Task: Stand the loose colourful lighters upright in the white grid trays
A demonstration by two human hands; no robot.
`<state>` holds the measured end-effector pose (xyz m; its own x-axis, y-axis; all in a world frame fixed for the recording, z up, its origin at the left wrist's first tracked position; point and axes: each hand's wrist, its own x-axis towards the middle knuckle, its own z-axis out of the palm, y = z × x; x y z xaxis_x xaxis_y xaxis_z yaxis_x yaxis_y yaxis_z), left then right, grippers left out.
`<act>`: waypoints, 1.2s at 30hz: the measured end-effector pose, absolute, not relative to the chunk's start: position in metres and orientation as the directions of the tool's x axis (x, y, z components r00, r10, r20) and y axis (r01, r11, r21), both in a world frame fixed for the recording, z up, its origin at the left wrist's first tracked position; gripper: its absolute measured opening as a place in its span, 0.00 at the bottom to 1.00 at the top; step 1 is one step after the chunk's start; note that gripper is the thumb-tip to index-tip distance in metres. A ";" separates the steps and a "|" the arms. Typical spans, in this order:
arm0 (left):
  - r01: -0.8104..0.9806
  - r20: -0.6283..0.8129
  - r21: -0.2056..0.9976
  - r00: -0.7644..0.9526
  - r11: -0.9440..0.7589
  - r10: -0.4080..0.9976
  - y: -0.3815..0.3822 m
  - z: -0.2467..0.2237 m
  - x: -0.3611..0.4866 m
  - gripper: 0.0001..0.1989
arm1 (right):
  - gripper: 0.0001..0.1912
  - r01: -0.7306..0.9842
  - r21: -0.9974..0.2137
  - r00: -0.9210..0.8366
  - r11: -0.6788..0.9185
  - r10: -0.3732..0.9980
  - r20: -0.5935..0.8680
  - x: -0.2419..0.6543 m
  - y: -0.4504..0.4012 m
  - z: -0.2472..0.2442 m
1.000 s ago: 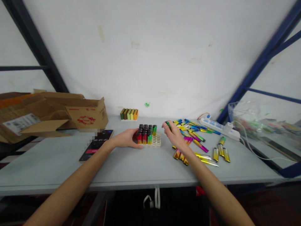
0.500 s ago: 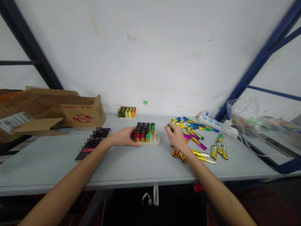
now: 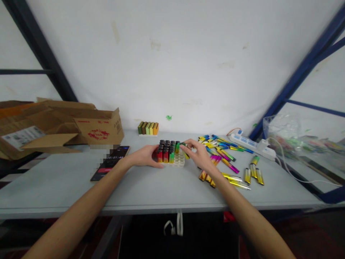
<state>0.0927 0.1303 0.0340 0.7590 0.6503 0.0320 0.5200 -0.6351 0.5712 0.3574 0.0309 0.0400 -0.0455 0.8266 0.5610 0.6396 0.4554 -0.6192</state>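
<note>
A white slotted tray (image 3: 178,162) stands mid-table, its left part filled with several upright colourful lighters (image 3: 167,151). My left hand (image 3: 144,157) rests against the tray's left side. My right hand (image 3: 198,153) is at the tray's right edge, fingers closed on a green lighter (image 3: 184,146) held over the empty slots. A loose pile of lighters (image 3: 223,153) lies on the table to the right of that hand.
A phone (image 3: 110,163) with a lit screen lies left of the tray, an open cardboard box (image 3: 88,127) behind it. A small filled tray of lighters (image 3: 148,128) stands by the wall. A power strip (image 3: 250,144) and a plastic bag (image 3: 280,129) sit at the right.
My right hand has carried the green lighter leftward from above the loose pile to the tray's right edge. The left hand has stayed against the tray.
</note>
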 end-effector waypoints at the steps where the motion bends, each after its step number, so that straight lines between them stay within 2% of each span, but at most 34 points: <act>1: 0.519 0.034 0.571 0.760 -0.637 0.649 0.130 0.034 0.093 0.41 | 0.17 0.621 -0.637 -0.056 0.457 0.836 0.546 0.356 0.032 0.042; 4: 0.516 0.043 0.569 0.759 -0.640 0.649 0.130 0.034 0.093 0.41 | 0.15 0.610 -0.642 -0.085 0.464 0.844 0.530 0.354 0.034 0.043; 10: 0.549 0.022 0.529 0.754 -0.647 0.657 0.131 0.035 0.094 0.41 | 0.13 0.702 -0.535 -0.137 0.469 0.827 0.545 0.358 0.042 0.033; 14: 0.547 0.026 0.525 0.756 -0.652 0.655 0.131 0.034 0.093 0.40 | 0.09 0.780 -0.414 -0.210 0.469 0.820 0.533 0.356 0.049 0.028; 19: 0.529 0.025 0.558 0.760 -0.639 0.650 0.130 0.035 0.094 0.39 | 0.09 0.896 -0.240 -0.208 0.373 0.832 0.515 0.350 0.053 0.028; 22: 0.523 0.023 0.562 0.765 -0.641 0.644 0.129 0.036 0.094 0.38 | 0.11 0.900 -0.250 -0.198 0.356 0.847 0.494 0.350 0.051 0.027; 28: 0.552 0.047 0.520 0.743 -0.651 0.668 0.128 0.035 0.096 0.36 | 0.13 0.857 -0.368 -0.168 0.359 0.872 0.459 0.382 0.033 0.030; 32: 0.573 0.064 0.493 0.727 -0.655 0.684 0.128 0.033 0.098 0.35 | 0.07 0.917 -0.344 -0.025 0.205 0.887 0.461 0.447 0.010 0.037; 36: 0.559 0.073 0.513 0.728 -0.651 0.682 0.128 0.032 0.100 0.36 | 0.07 0.972 -0.229 0.130 -0.057 0.939 0.318 0.517 -0.009 0.035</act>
